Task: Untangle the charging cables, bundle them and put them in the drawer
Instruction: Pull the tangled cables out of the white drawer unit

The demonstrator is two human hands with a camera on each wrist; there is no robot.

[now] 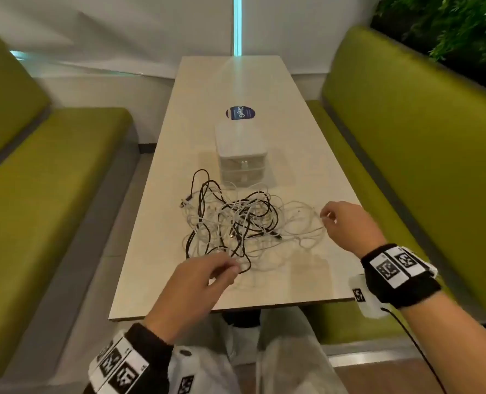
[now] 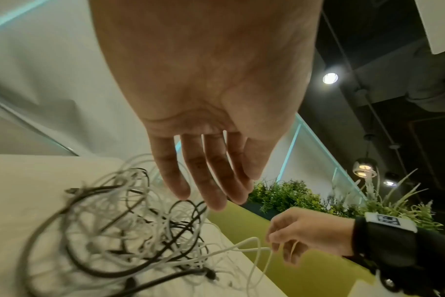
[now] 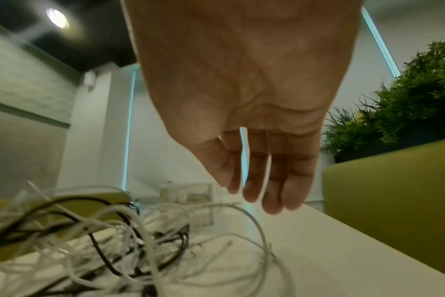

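Observation:
A tangle of white and black charging cables (image 1: 230, 223) (image 2: 130, 231) (image 3: 114, 251) lies in the middle of the beige table (image 1: 264, 81). Just behind it stands a small translucent drawer unit (image 1: 241, 160) (image 3: 188, 194) with its drawers closed. My left hand (image 1: 227, 270) (image 2: 211, 199) hovers at the near edge of the tangle, fingers extended over a black loop and holding nothing. At the tangle's right edge my right hand (image 1: 325, 218) (image 2: 280, 247) (image 3: 252, 195) pinches a white cable (image 2: 241, 244), which runs from the pile to its fingertips.
Green padded benches (image 1: 51, 180) (image 1: 406, 137) flank the table on both sides. A round blue sticker (image 1: 240, 113) sits on the tabletop behind the drawer unit. Plants (image 1: 449, 24) grow behind the right bench. The near table edge lies just below my left hand.

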